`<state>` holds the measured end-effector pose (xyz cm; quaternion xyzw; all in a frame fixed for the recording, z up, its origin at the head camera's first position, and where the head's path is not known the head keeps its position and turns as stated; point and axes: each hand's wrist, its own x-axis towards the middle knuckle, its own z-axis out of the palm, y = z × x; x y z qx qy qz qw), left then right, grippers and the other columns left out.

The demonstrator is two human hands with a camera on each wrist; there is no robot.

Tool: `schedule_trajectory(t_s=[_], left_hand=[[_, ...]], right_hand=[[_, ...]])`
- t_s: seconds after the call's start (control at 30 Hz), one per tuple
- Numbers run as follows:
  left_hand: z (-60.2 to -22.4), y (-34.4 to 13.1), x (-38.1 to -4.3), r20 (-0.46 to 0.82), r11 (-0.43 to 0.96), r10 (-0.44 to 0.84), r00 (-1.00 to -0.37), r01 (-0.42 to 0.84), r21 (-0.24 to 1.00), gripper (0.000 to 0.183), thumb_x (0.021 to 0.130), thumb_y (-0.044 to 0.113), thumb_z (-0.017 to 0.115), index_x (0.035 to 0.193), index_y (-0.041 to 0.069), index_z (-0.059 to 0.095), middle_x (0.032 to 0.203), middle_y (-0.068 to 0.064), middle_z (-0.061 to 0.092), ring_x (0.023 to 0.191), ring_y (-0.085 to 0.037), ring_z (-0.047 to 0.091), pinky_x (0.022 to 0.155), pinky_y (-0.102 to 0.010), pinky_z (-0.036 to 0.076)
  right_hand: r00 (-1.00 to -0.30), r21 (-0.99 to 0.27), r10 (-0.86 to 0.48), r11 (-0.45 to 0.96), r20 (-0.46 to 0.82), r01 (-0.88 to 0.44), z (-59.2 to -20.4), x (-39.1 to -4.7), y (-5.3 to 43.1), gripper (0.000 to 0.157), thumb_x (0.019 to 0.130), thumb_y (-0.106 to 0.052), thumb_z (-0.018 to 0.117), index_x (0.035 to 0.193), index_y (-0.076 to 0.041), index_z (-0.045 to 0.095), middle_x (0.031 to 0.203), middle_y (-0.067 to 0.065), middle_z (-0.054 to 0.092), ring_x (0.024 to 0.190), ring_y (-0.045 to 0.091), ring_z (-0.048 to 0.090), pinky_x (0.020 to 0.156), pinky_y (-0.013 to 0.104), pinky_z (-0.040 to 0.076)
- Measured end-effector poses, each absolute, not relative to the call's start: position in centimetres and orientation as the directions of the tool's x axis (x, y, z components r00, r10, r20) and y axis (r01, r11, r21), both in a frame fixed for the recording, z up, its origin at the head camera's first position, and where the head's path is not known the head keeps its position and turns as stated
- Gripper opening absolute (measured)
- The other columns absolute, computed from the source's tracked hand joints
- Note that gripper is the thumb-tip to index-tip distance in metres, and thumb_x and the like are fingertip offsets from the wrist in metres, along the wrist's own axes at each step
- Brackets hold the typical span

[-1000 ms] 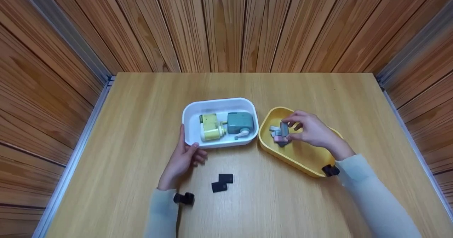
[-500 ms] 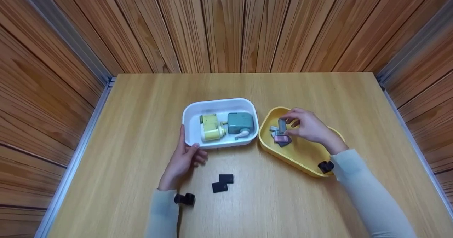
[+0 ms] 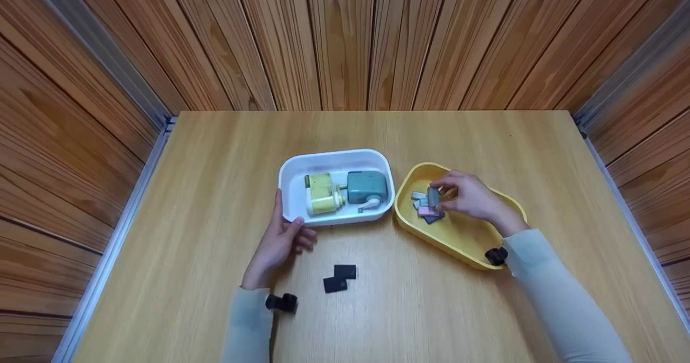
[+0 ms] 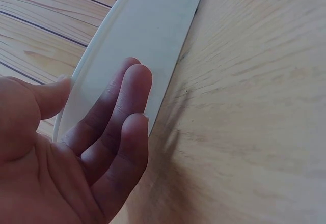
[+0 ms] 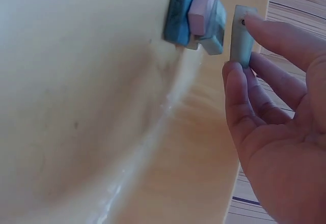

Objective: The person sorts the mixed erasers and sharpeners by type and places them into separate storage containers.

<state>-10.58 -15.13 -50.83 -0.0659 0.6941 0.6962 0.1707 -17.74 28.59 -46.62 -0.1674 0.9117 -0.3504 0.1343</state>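
Observation:
In the head view my left hand (image 3: 275, 247) touches the near left corner of a white bin (image 3: 295, 163), its thumb at the front rim. Its other fingers (image 4: 135, 89) lie loosely before the bin's outer wall in the left wrist view. My right hand (image 3: 469, 196) pinches a small grey-blue block (image 5: 241, 38), held upright between thumb and fingertips over the left end of a yellow bin (image 3: 463, 244). A tiny dark spot marks its side. Beside it sit a pink block (image 5: 202, 7), a dark blue block (image 5: 178, 12) and a pale blue one (image 5: 214, 30).
Inside the white bin lie a yellow-green device (image 3: 322, 193) and a teal pencil sharpener (image 3: 366, 186) with a white crank. Two flat black squares (image 3: 335, 285) overlap on the wooden table (image 3: 409, 309) in front. Wood-plank walls (image 3: 345, 45) enclose the table's back and sides.
My right hand, still pinching the grey-blue block, has shifted slightly left and then back right over the other blocks. The left hand and white bin look unmoved.

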Motion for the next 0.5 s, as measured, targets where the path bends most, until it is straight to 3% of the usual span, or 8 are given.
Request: schedule_trajectory(t_s=[0.3, 0.5], left_hand=[[-50.83, -15.18, -10.61, -0.344, 0.011, 0.158, -0.926, -0.347, 0.938, 0.075, 0.108, 0.023, 0.045, 0.151, 0.058, -0.005, 0.101, -0.020, 0.071, 0.087, -0.039, 0.069, 0.071, -0.038, 0.054], [-50.83, -15.19, -10.57, -0.325, 0.006, 0.163, -0.931, -0.329, 0.944, 0.076, 0.107, 0.023, 0.046, 0.152, 0.057, -0.005, 0.100, -0.021, 0.070, 0.086, -0.039, 0.069, 0.070, -0.038, 0.054]], right_hand=[[-0.904, -0.701, -0.396, 0.690, -0.160, -0.178, -46.81, -17.82, 28.75, 0.049, 0.082, -0.007, 0.082, 0.128, -0.007, 0.066, 0.119, 0.010, 0.061, 0.109, 0.029, 0.059, 0.092, 0.048, 0.050], [-0.900, -0.731, -0.419, 0.650, -0.119, -0.206, -46.68, -17.90, 28.97, 0.050, 0.081, -0.004, 0.081, 0.128, 0.001, 0.065, 0.120, 0.014, 0.063, 0.112, 0.032, 0.059, 0.096, 0.051, 0.048]])
